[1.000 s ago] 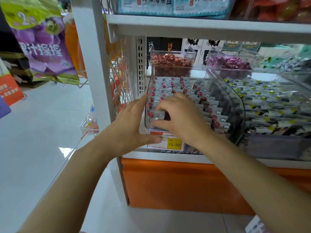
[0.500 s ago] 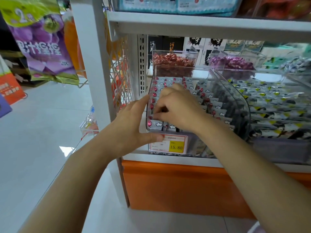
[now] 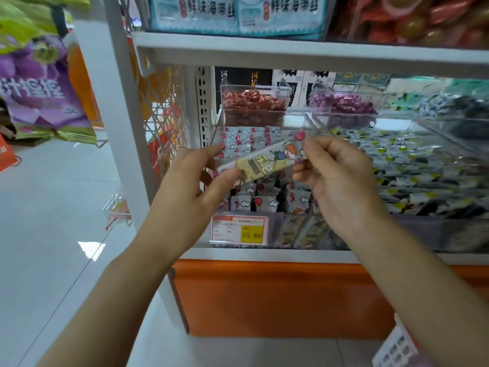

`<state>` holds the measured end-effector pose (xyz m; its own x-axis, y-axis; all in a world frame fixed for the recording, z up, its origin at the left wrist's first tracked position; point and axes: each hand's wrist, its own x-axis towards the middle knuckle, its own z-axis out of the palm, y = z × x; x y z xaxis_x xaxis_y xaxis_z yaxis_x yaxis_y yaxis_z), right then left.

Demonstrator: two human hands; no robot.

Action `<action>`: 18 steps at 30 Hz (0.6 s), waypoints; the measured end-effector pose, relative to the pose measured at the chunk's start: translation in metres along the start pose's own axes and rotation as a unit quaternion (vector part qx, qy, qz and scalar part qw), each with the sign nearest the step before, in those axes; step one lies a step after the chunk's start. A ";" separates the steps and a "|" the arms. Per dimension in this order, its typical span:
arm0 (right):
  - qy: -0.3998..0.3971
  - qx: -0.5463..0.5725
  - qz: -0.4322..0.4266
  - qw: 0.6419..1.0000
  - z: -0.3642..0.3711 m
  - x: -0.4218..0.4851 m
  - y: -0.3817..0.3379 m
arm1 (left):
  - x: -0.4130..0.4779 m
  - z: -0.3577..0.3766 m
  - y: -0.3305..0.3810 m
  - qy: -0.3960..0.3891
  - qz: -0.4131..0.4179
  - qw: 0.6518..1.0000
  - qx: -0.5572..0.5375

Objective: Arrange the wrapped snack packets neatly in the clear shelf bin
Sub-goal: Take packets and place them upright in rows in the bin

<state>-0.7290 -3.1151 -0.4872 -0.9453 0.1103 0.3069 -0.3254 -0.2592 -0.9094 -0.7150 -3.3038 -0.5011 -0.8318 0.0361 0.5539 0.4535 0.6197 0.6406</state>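
Change since the preceding half second: both hands have come off the clear bin, where the left was braced on its front corner and the right was working down among the stock, and one long packet is now lifted out and held in the air just in front of and above the bin opening. Left hand pinches the packet's lower-left end between thumb and fingers; right hand pinches the upper-right end between its fingertips. Both grips are closed on that same packet. The long axis runs from lower left to upper right, tilted, roughly across the bin front. The printed yellow-and-cartoon face is turned toward the camera. The remaining packets stand on end in rows inside the bin, with an uneven patch near the front. Assessment: this piece has been pulled for re-seating, so the arranging is mid-course rather than finished. It will probably need turning end-down to match the rows. Price tag reading 15.80 sits on the bin front.
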 end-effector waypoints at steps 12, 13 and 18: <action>-0.018 -0.014 0.152 0.988 -0.031 -0.010 -0.009 | -0.002 0.016 0.016 -0.051 -0.175 0.916 -0.357; -0.014 -0.010 0.157 0.987 -0.031 -0.010 -0.009 | -0.002 0.016 0.016 -0.047 -0.186 0.908 -0.372; -0.007 0.048 0.206 0.977 -0.032 -0.006 -0.007 | 0.000 0.016 0.018 -0.033 -0.237 0.863 -0.445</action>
<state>-0.7202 -3.0830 -0.4923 -0.9965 -0.0361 -0.0759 0.0839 -0.3672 -0.9263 -0.7118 -3.2802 -0.4976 -0.9945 0.0067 0.1042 0.0985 -0.2694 0.9580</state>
